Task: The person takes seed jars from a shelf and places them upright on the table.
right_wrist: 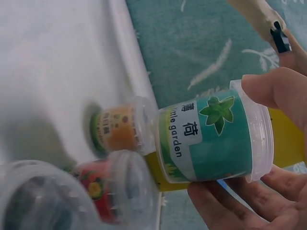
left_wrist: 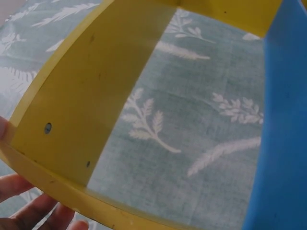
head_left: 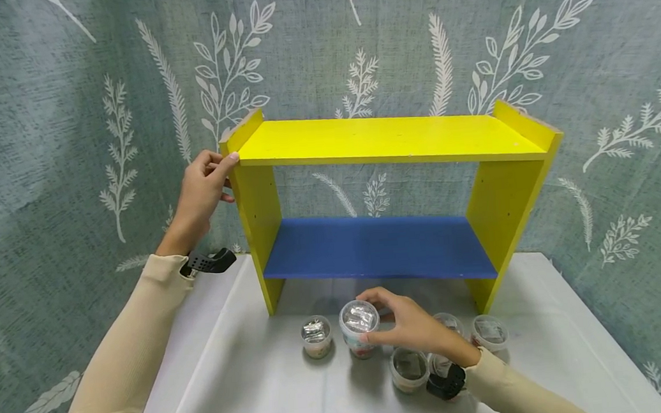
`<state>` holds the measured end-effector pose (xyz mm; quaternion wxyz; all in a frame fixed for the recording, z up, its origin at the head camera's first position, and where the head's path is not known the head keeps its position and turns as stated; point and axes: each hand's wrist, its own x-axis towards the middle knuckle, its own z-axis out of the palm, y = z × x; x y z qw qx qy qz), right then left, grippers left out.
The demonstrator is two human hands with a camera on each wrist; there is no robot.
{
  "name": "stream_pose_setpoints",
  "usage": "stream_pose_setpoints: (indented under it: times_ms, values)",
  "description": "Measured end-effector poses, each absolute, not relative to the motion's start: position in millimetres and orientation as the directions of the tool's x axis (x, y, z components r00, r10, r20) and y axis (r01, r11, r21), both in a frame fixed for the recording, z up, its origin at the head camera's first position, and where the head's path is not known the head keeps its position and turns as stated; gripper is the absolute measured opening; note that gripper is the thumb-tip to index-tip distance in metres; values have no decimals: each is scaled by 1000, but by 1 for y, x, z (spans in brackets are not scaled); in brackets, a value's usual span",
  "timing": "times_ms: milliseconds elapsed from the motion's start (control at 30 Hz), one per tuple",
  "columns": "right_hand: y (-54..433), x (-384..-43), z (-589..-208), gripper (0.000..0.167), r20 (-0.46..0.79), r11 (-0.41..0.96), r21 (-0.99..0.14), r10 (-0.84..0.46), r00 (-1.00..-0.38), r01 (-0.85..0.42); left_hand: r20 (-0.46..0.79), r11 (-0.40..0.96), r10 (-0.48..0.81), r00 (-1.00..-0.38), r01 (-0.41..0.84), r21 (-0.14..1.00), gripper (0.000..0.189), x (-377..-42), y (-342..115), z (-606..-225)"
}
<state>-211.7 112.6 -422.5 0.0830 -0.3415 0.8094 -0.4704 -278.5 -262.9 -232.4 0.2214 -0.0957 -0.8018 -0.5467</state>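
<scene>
My right hand point(head_left: 402, 320) grips a clear plastic cup point(right_wrist: 211, 136) with a green label reading "little garden", thumb at its lid rim and fingers on the opposite side. In the head view the cup's shiny lid faces up, in front of the shelf. An orange-labelled cup point(right_wrist: 122, 127) and a red-labelled cup point(right_wrist: 103, 187) are close to it in the right wrist view. My left hand point(head_left: 202, 186) holds the upper left corner of the yellow and blue shelf point(head_left: 372, 141), thumb on the front edge and fingers along the outer side.
Several lidded cups, among them one cup point(head_left: 409, 368) by my right wrist and another cup point(head_left: 490, 331) at the right, stand on the white table point(head_left: 251, 391). A leaf-patterned green curtain point(head_left: 145, 104) hangs behind the shelf. The blue lower board point(head_left: 374, 248) spans the shelf's sides.
</scene>
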Motion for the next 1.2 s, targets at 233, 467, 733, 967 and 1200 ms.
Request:
stream_pose_setpoints:
  times_ms: [233,467,733,967,1200]
  values:
    - [119,-207,-433,60,159,312,-834,-653,-740,-455,449,377,-95,-888,386,842,46,-277,-264,-233]
    - [121,-198,-443,59,151,294,-844,-672,-725,-448,443,380,-82,-893,382,842,47,-276,-265,-236]
    - [121,-191,-449,61,204,304,-790,-688,-696,-532,436,375,-87,-896,376,848,47,-276,-264,-236]
    - [121,-189,-447,61,204,281,-794,-712,-672,-539,447,375,-92,-890,384,844,46,-275,-263,-234]
    - [122,-187,-448,65,205,379,-686,-718,-666,-620,454,380,-94,-886,390,839,46,-275,-261,-233]
